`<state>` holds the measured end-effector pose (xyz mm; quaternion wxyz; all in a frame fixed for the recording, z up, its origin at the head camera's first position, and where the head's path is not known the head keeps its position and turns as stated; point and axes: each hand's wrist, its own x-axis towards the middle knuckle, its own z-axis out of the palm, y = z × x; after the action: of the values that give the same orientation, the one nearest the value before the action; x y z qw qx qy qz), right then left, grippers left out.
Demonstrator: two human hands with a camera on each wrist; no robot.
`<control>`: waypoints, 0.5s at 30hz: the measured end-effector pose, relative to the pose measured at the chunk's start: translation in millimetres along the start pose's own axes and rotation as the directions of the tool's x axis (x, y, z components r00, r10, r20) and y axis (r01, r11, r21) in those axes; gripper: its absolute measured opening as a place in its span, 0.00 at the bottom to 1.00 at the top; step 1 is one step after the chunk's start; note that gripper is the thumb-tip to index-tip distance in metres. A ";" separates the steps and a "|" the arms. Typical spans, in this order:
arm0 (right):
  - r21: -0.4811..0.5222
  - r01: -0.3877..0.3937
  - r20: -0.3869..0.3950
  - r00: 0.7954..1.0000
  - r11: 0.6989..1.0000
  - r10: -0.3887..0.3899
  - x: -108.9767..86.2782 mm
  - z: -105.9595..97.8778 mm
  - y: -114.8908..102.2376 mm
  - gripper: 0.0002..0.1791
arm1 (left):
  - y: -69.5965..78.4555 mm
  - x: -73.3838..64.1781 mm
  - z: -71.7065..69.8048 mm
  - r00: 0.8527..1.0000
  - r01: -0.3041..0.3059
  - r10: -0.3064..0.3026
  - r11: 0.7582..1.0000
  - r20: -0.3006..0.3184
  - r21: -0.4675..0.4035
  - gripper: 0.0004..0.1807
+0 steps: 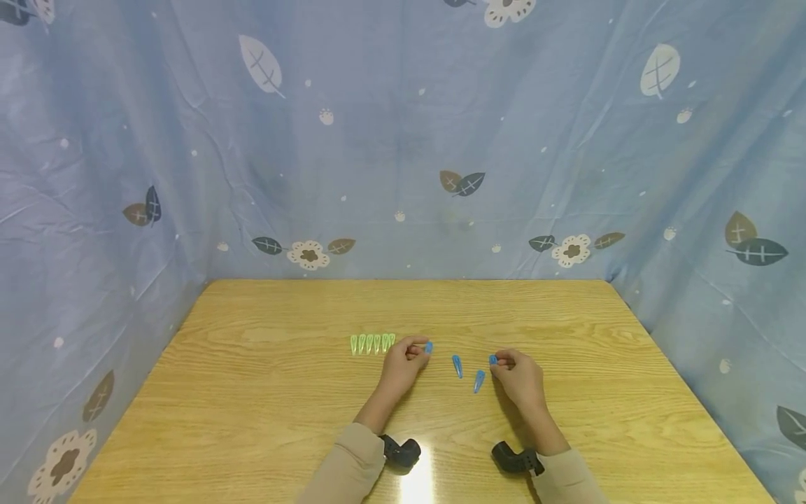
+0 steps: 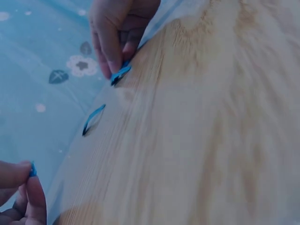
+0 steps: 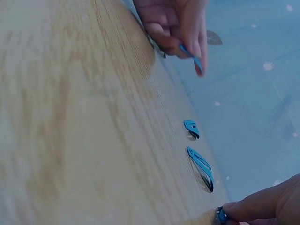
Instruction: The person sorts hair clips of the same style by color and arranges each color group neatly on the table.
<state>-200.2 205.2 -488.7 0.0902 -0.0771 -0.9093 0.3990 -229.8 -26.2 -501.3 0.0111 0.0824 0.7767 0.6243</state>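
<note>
My left hand (image 1: pixel 401 367) pinched a blue clip (image 1: pixel 429 347), my right hand (image 1: pixel 522 379) its twin (image 1: pixel 493 360), fingers closed on each; a loose clip (image 1: pixel 479 381) lay on the desk (image 1: pixel 252 392), seven o'clock from the nearer right, axis one-to-seven.

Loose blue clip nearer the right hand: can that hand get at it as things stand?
Probably yes: the loose clip lies close to the right hand, and nothing shows between them. But its grip is already on another clip, so it would likely have to let go first.
</note>
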 end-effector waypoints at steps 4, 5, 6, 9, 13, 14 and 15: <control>0.011 -0.004 0.006 1.000 1.000 0.004 -0.5 -0.3 0.0 0.13 | -2.4 -4.4 -11.3 1.000 0.006 -0.004 0.998 0.024 -0.056 0.14; 0.011 -0.004 0.007 1.000 1.000 0.004 -0.8 -0.3 -0.1 0.13 | -2.8 -5.6 -13.9 1.000 0.004 -0.002 0.998 0.026 -0.064 0.14; 0.013 -0.005 0.006 1.000 1.000 0.005 -0.9 -0.1 0.0 0.13 | -3.0 -7.1 -16.6 1.000 0.002 0.000 0.998 0.027 -0.069 0.15; 0.012 0.005 0.004 1.000 1.000 -0.005 -1.2 -1.3 2.6 0.12 | 0.6 -15.2 -22.8 1.000 -0.001 0.003 0.997 0.025 -0.071 0.15; 0.012 0.019 0.004 1.000 1.000 -0.019 -1.9 -2.1 5.6 0.12 | 13.2 -30.9 -37.8 1.000 0.010 -0.009 0.998 0.021 -0.059 0.17; 0.014 0.022 0.002 1.000 1.000 -0.022 -2.1 -2.3 6.2 0.12 | 15.0 -34.5 -42.4 1.000 0.014 -0.012 0.998 0.022 -0.057 0.17; 0.014 0.024 0.001 1.000 1.000 -0.024 -2.4 -2.6 6.8 0.12 | 15.5 -37.5 -47.0 1.000 0.019 -0.018 0.999 0.019 -0.051 0.17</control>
<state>-196.9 211.1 -492.3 0.0949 -0.0655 -0.9073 0.4044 -196.7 -73.8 -479.1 0.0262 0.0806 0.7612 0.6429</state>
